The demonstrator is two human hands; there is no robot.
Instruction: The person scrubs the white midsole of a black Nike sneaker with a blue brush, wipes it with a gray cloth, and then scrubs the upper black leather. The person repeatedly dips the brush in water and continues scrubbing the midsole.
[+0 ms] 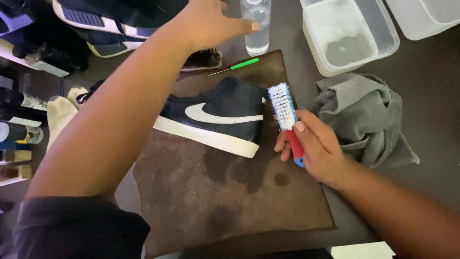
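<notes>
Gripping the brush [285, 115] in my right hand [314, 148], I had my fingers wrapped shut round its red and blue handle, thumb pressed on top, with the white bristles standing up and turned toward the shoe [218, 115]. The brush sat just beside the shoe's heel end, close but, as far as I could tell, not touching it. The dark high-top lay on its side on the brown mat [230, 201], pale sole toward me, white side mark up. My left hand [211, 21] was stretched out past the shoe, fingers spread and holding nothing, thumb tip almost at the clear bottle [256, 26] that stood just beyond the mat's far edge.

To my mind, doing this well called for a firm grasp low on the bottle, since it stood upright and looked easy to tip, and for holding the brush clear of the shoe meanwhile, so stray bristles would not drag across it. The mat carried dark wet patches near the sole. A green-handled pick [239, 64] lay on the mat's far corner, a grey cloth [364, 115] was bunched to the right, and a white tub [350, 33] with a little water stood beyond that
</notes>
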